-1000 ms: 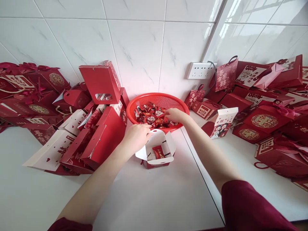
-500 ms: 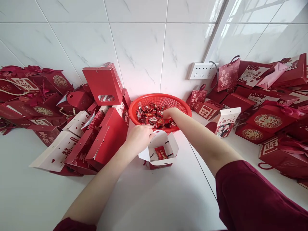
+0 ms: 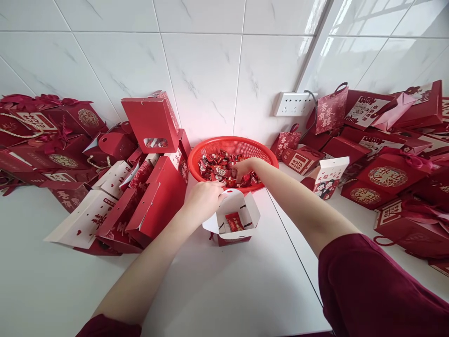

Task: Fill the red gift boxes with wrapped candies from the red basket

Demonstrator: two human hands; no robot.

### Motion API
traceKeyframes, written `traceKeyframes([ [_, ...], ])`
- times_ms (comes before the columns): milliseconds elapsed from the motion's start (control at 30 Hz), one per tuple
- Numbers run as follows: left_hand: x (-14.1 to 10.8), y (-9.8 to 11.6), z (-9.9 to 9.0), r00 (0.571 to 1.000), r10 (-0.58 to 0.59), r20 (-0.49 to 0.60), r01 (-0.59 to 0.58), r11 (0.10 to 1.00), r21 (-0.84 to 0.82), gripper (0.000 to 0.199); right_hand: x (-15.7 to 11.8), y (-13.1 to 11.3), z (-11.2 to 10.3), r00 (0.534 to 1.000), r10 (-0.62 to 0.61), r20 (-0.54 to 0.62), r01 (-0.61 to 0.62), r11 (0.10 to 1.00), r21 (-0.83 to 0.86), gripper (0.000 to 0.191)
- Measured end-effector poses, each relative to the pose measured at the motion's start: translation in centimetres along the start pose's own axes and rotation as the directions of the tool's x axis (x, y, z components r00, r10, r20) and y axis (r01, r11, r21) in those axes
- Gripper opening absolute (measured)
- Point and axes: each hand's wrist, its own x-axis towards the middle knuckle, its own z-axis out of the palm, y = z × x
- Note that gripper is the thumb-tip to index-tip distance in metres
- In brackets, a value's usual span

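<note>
An open gift box [image 3: 233,238], white inside and red outside, stands on the table in front of me. One red wrapped candy [image 3: 235,222] lies at its bottom. My left hand [image 3: 203,199] is closed on the box's raised flap on the left, at the rear. Behind the box is a red plastic basket [image 3: 264,152] with many wrapped candies [image 3: 220,161] in it. My right hand [image 3: 245,168] reaches into the basket from the right, its fingers bent down around candy; the fingertips are partly hidden among the wrappers.
Folded red and white boxes [image 3: 154,201] stand close by my left arm, with more red gift boxes [image 3: 52,140] beyond. On the right, red boxes [image 3: 389,175] are piled up, and a white-topped box [image 3: 329,178] stands near my forearm. A power strip [image 3: 294,104] is against the tiled wall.
My right hand has shifted slightly left and toward me within the basket, and its fingers show more. My left hand and the gift box have hardly moved.
</note>
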Motion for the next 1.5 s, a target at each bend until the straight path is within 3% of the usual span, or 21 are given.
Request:
traceKeyframes([
  [200, 0.0, -0.1, 0.2, 1.000, -0.007, -0.007, 0.007, 1.000, 0.003, 0.035, -1.3, -0.7, -0.5, 0.995, -0.096, 0.014, 0.096, 0.995, 0.003, 0.034],
  [333, 0.0, 0.1, 0.0, 1.000, -0.008, -0.004, 0.008, 1.000, 0.005, 0.034, -4.5, -1.1, -0.6, 0.975, -0.132, -0.176, 0.136, 0.991, 0.007, 0.028],
  [433, 0.0, 0.3, -0.1, 1.000, -0.017, -0.004, 0.017, 1.000, 0.005, 0.032, -8.8, -1.0, 0.5, 0.901, -0.175, -0.397, 0.200, 0.980, 0.021, 0.030],
  [500, 0.0, 0.2, -0.1, 1.000, -0.019, -0.003, 0.019, 1.000, 0.002, 0.031, -12.0, -0.9, 1.8, 0.845, -0.228, -0.483, 0.291, 0.955, 0.059, 0.032],
  [567, 0.0, 0.2, 0.0, 1.000, -0.009, -0.008, 0.009, 1.000, 0.006, 0.030, -15.1, -1.3, 3.0, 0.744, -0.334, -0.578, 0.533, 0.818, 0.214, 0.034],
  [633, 0.1, 0.2, 0.0, 1.000, -0.003, -0.010, 0.004, 1.000, 0.012, 0.030, -17.5, -2.2, 3.8, 0.718, -0.417, -0.557, 0.620, 0.747, 0.239, 0.031],
  [767, 0.3, 0.4, -0.1, 0.999, -0.042, 0.000, 0.042, 0.999, 0.027, 0.027, -20.1, -4.9, 4.3, 0.732, -0.494, -0.469, 0.637, 0.741, 0.214, 0.022],
  [833, 0.3, 0.5, -0.2, 0.999, -0.044, 0.002, 0.044, 0.998, 0.038, 0.027, -20.6, -5.6, 4.3, 0.709, -0.529, -0.466, 0.666, 0.720, 0.196, 0.023],
  [933, 0.2, 0.5, -0.3, 1.000, -0.021, -0.001, 0.021, 0.999, 0.034, 0.028, -21.0, -5.5, 4.4, 0.649, -0.491, -0.581, 0.655, 0.749, 0.099, 0.023],
  [1000, 0.1, 0.5, -0.2, 1.000, -0.012, -0.006, 0.012, 1.000, 0.024, 0.028, -21.3, -5.0, 4.4, 0.635, -0.426, -0.645, 0.608, 0.790, 0.078, 0.021],
  [1133, 0.1, 0.5, -0.2, 1.000, -0.024, 0.000, 0.024, 0.999, 0.027, 0.027, -21.8, -4.1, 4.5, 0.666, -0.310, -0.678, 0.497, 0.862, 0.094, 0.020],
  [1233, 0.1, 0.5, -0.2, 0.999, -0.036, -0.003, 0.036, 0.999, 0.022, 0.028, -22.0, -3.8, 4.5, 0.658, -0.251, -0.710, 0.432, 0.898, 0.083, 0.021],
  [1500, 0.1, 0.6, -0.3, 1.000, -0.020, -0.003, 0.020, 1.000, 0.014, 0.028, -22.5, -3.6, 4.4, 0.670, -0.236, -0.704, 0.408, 0.909, 0.084, 0.021],
])
